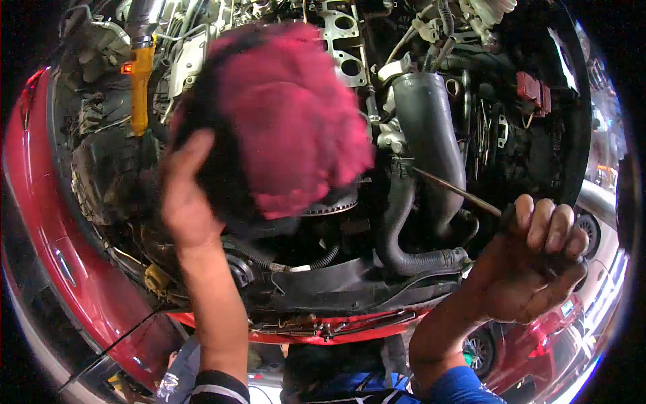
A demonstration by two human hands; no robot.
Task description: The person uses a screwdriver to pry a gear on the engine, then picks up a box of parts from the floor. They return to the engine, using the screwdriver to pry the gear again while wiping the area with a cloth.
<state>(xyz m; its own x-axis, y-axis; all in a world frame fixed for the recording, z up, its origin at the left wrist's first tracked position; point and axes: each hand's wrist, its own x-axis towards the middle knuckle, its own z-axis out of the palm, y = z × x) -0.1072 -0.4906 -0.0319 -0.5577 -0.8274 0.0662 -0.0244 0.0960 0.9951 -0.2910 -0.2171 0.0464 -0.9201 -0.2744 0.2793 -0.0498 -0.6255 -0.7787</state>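
A large pink and black cloth (296, 128), blurred by motion, covers the middle of the engine bay. My left hand (192, 202) is at its lower left edge; the thumb shows, while the other fingers are mostly hidden against the dark part of the cloth. On the right, my right hand (531, 262) has its fingers curled round the dark handle end of a long thin metal tool (464, 194). The tool's far end points up and left, at the top of a ribbed black hose (400, 195), beside a wide grey-black pipe (431, 128).
A yellow-orange work light (140, 87) hangs at the upper left. Metal engine parts (346, 47) show behind the cloth. A red block (533, 93) lies at the right. The front panel (363, 293) crosses below, with red cars on both sides.
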